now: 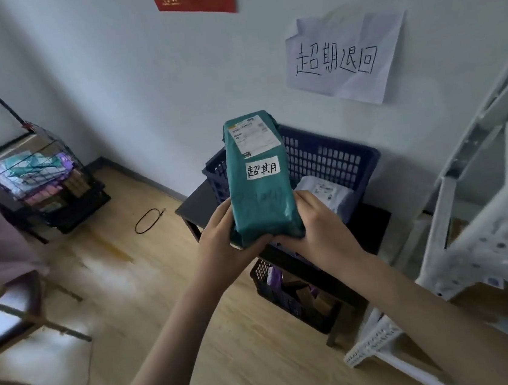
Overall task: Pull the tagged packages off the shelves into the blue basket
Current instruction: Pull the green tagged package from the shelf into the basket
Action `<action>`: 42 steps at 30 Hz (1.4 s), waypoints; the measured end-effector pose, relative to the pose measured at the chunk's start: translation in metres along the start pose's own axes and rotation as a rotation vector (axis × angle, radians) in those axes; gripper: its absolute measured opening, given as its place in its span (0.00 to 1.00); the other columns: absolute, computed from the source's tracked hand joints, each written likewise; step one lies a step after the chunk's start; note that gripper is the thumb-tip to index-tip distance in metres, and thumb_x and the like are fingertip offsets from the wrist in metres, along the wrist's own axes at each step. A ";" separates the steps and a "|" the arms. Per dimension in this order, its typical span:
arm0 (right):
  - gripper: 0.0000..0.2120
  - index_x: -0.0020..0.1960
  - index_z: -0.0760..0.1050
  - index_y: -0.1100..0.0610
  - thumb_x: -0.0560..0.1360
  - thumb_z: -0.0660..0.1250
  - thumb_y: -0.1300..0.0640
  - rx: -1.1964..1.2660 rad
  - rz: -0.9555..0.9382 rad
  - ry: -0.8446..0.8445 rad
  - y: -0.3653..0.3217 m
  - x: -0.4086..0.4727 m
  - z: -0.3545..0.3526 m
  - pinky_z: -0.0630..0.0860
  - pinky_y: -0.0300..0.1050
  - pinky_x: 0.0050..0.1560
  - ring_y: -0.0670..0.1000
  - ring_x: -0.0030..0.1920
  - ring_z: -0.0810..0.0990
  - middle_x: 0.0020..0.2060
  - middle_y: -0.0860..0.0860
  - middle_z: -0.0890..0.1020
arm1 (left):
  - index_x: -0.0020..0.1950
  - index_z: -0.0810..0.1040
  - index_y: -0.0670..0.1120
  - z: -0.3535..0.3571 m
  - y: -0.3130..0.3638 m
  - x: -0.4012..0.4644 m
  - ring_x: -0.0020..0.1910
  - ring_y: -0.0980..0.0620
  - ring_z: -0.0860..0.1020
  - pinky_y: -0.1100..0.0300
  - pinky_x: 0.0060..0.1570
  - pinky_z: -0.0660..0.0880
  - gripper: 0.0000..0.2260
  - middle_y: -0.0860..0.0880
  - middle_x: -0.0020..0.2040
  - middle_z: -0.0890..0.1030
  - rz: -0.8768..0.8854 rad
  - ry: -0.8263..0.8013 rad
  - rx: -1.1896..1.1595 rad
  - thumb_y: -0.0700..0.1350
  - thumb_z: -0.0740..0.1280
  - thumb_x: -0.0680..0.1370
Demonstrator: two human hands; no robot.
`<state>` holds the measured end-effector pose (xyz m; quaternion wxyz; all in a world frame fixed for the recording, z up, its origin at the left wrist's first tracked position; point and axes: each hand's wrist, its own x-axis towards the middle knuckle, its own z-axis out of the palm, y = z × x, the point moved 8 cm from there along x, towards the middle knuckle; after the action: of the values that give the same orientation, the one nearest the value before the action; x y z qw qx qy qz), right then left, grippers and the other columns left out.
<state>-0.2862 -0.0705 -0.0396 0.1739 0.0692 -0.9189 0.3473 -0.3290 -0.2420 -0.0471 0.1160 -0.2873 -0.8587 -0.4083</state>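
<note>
A green wrapped package [259,198] with a shipping label and a white handwritten tag is held up in front of the blue basket [337,157]. My left hand [223,243] grips its lower left edge and my right hand [317,229] grips its lower right edge, fingers curled under the bottom. The basket sits on a small dark table [197,208] against the wall. Inside it lies a white-grey package [325,193], partly hidden by the green one.
A white metal shelf rack [484,197] stands at the right. A second dark basket [293,295] with items sits under the table. A wire trolley [42,178] full of parcels is at the left, a chair [9,302] nearer. Cables lie on the wooden floor.
</note>
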 end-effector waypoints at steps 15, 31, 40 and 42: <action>0.38 0.73 0.70 0.59 0.69 0.79 0.47 -0.103 0.390 0.071 0.141 0.181 0.097 0.77 0.53 0.62 0.52 0.63 0.77 0.64 0.52 0.75 | 0.72 0.74 0.49 0.077 -0.176 0.218 0.64 0.71 0.69 0.71 0.63 0.71 0.30 0.60 0.68 0.73 0.063 -0.365 -0.165 0.53 0.77 0.72; 0.56 0.82 0.46 0.53 0.67 0.80 0.55 0.065 0.615 -0.096 0.218 0.222 0.180 0.73 0.41 0.60 0.54 0.64 0.75 0.70 0.54 0.62 | 0.73 0.69 0.49 0.162 -0.276 0.266 0.64 0.64 0.71 0.69 0.61 0.71 0.42 0.58 0.67 0.70 -0.068 -0.681 -0.152 0.53 0.82 0.63; 0.58 0.81 0.36 0.46 0.70 0.78 0.53 0.119 0.702 -0.195 0.221 0.220 0.190 0.73 0.39 0.54 0.47 0.58 0.74 0.71 0.48 0.58 | 0.76 0.65 0.52 0.164 -0.293 0.280 0.69 0.63 0.68 0.62 0.68 0.71 0.44 0.60 0.70 0.67 -0.023 -0.931 -0.213 0.61 0.79 0.66; 0.57 0.80 0.34 0.40 0.71 0.77 0.49 0.167 0.725 -0.238 0.222 0.219 0.191 0.73 0.42 0.63 0.47 0.66 0.71 0.73 0.45 0.58 | 0.76 0.66 0.54 0.165 -0.301 0.284 0.69 0.62 0.70 0.56 0.68 0.72 0.41 0.60 0.69 0.70 -0.074 -0.950 -0.257 0.63 0.78 0.67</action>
<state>-0.5969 -0.0324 -0.2285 -0.0741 -0.2065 -0.8660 0.4494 -0.7298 -0.1535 -0.2205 -0.3395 -0.4230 -0.7689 -0.3386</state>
